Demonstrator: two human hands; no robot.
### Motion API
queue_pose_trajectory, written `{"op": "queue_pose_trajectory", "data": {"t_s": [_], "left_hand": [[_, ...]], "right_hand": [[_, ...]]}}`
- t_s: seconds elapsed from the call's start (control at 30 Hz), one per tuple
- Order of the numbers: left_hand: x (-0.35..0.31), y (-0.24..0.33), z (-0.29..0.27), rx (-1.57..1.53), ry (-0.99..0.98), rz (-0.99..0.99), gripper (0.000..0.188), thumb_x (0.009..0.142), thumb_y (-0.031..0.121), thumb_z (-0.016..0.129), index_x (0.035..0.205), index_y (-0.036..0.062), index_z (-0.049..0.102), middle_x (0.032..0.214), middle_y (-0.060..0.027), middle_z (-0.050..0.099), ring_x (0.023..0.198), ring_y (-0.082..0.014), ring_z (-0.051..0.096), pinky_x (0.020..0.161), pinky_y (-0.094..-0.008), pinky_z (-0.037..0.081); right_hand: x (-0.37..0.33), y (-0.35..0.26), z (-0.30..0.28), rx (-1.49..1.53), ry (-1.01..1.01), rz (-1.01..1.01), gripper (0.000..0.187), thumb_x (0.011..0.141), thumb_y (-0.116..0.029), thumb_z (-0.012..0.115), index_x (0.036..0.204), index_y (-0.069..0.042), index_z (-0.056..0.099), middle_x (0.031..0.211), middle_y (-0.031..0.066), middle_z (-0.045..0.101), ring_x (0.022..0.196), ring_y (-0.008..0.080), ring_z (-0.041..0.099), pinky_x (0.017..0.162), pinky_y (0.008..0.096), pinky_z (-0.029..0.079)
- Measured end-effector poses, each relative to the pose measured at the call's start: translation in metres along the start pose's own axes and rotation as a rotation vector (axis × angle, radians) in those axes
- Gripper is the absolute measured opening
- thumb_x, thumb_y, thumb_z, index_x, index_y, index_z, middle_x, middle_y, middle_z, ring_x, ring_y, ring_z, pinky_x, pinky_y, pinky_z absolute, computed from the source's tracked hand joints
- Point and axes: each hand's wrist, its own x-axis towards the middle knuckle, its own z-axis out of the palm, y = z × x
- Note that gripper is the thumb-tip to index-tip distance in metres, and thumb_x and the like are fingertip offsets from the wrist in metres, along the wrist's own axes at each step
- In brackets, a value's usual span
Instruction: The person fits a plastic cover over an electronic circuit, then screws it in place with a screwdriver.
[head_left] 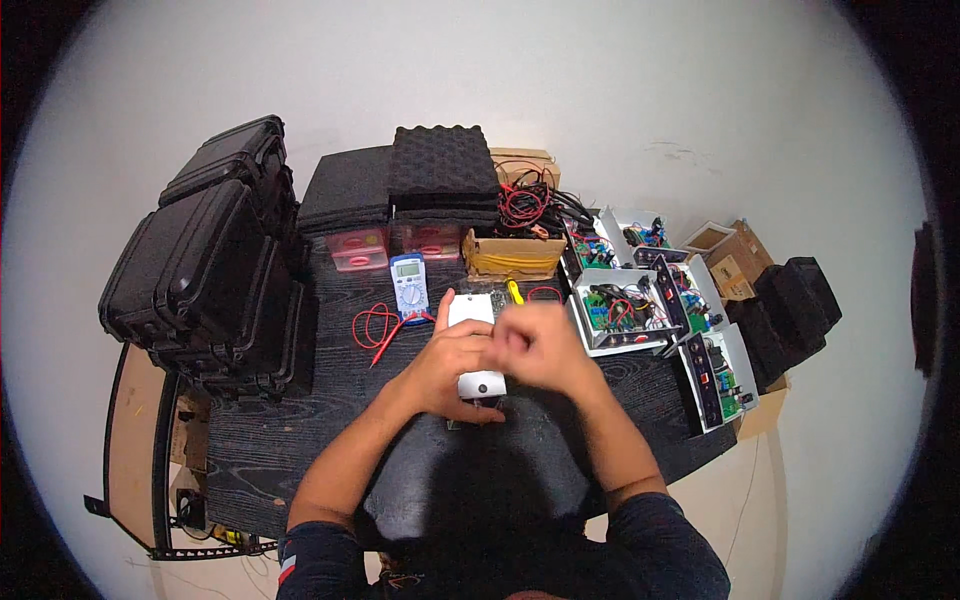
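A white box-shaped metal case (482, 384) with dark round spots on its top face stands at the front middle of the dark table. My left hand (450, 362) is wrapped around it, thumb on the near end and fingers reaching along the far side. Above its right edge, my right hand (540, 345) is curled closed and slightly blurred; whatever it may hold is hidden. Just beyond the case lies a yellow-handled tool (515, 292). A blue-and-white multimeter (411, 286) with red leads (385, 346) lies to the left of it.
Black hard cases (190, 265) are stacked at left. Black foam sheets (440, 165) sit on red-fronted drawers (358, 249) at the back. A cardboard box (512, 257) holds cables (530, 205). Several open white units with circuit boards (620, 310) fill the right side, beside black boxes (795, 305).
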Motion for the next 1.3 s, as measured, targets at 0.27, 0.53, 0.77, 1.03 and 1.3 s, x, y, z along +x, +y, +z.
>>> {"op": "queue_pose_trajectory", "data": {"t_s": [0.27, 0.53, 0.77, 1.03, 1.3], "left_hand": [[-0.006, -0.009, -0.008, 0.048, -0.107, 0.017, 0.069, 0.071, 0.07, 0.073, 0.118, 0.0182, 0.078, 0.124, -0.0021, 0.074, 0.134, -0.0277, 0.061, 0.123, -0.0702, 0.003], [0.014, -0.032, -0.021, 0.017, -0.082, -0.046, 0.106, 0.092, 0.091, 0.013, 0.127, 0.0112, 0.073, 0.133, -0.0116, 0.069, 0.138, -0.0358, 0.055, 0.122, -0.0612, 0.023], [0.034, -0.069, -0.018, -0.173, 0.028, -0.135, 0.11, 0.099, 0.081, 0.006, 0.109, -0.003, 0.076, 0.113, -0.0219, 0.075, 0.111, -0.0386, 0.07, 0.102, -0.0441, 0.051], [0.021, -0.101, 0.015, -0.697, 0.097, -0.503, 0.107, 0.1, 0.082, 0.01, 0.116, -0.0017, 0.074, 0.105, -0.0139, 0.075, 0.099, -0.0221, 0.071, 0.091, -0.0358, 0.055], [0.021, -0.11, 0.023, -0.912, 0.133, -0.503, 0.093, 0.106, 0.074, 0.013, 0.107, 0.0037, 0.073, 0.095, -0.0055, 0.073, 0.085, -0.0139, 0.067, 0.079, -0.0283, 0.052]], "right_hand": [[0.048, 0.155, 0.056, -0.476, -0.062, 0.303, 0.019, 0.089, -0.028, 0.075, 0.094, -0.01, 0.079, 0.09, 0.0156, 0.076, 0.085, 0.0299, 0.076, 0.077, 0.0494, 0.056], [0.059, 0.198, 0.105, -0.72, -0.308, 0.49, 0.021, 0.094, -0.017, 0.063, 0.103, -0.008, 0.079, 0.106, 0.0164, 0.078, 0.103, 0.0335, 0.076, 0.092, 0.0546, 0.056], [0.057, 0.202, 0.114, -0.768, -0.289, 0.431, 0.019, 0.094, -0.018, 0.064, 0.102, -0.008, 0.079, 0.105, 0.0141, 0.078, 0.102, 0.0322, 0.076, 0.088, 0.0516, 0.058], [0.05, 0.212, 0.116, -0.74, -0.269, 0.417, 0.023, 0.083, -0.028, 0.074, 0.096, -0.009, 0.08, 0.101, 0.0154, 0.079, 0.104, 0.0328, 0.075, 0.097, 0.0579, 0.052], [0.056, 0.144, 0.059, -0.046, 0.168, 0.344, 0.019, 0.082, -0.017, 0.08, 0.094, -0.003, 0.075, 0.094, 0.0101, 0.076, 0.094, 0.0232, 0.073, 0.093, 0.0444, 0.055]]}}
